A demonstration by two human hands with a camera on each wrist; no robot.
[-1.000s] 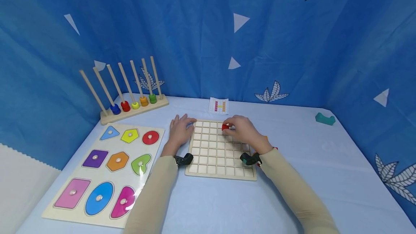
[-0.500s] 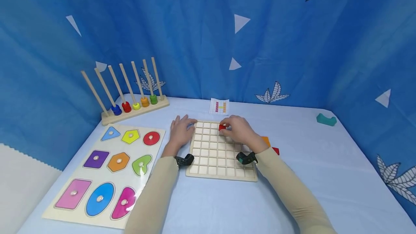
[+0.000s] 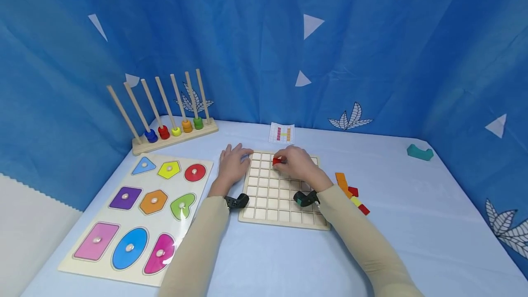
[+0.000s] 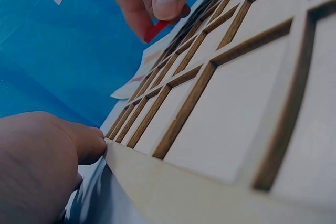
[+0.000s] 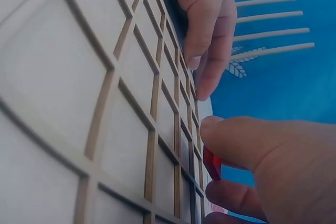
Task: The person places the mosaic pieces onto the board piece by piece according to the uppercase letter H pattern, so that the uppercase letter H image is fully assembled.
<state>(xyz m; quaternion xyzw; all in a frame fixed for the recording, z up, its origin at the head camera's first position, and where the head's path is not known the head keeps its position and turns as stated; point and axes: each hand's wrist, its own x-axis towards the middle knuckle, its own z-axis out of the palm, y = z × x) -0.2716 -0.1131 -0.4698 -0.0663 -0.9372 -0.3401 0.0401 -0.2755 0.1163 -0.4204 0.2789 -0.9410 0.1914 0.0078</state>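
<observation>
A wooden grid board with square cells lies on the table in front of me. My right hand pinches a red square tile between thumb and fingers over the upper rows of the board. The same red tile shows between thumb and finger in the right wrist view, tilted, close to the grid. My left hand rests at the board's upper left edge, its fingers extended. In the left wrist view the left thumb touches the board's rim.
Loose orange, yellow and red tiles lie right of the board, partly beside my forearm. A pattern card is behind it. Leftward are a knobbed shape puzzle and a wooden peg stand. A green block sits far right.
My right hand has moved left across the board with the red tile, uncovering more of the loose tiles. The left hand keeps its place at the board's edge.
</observation>
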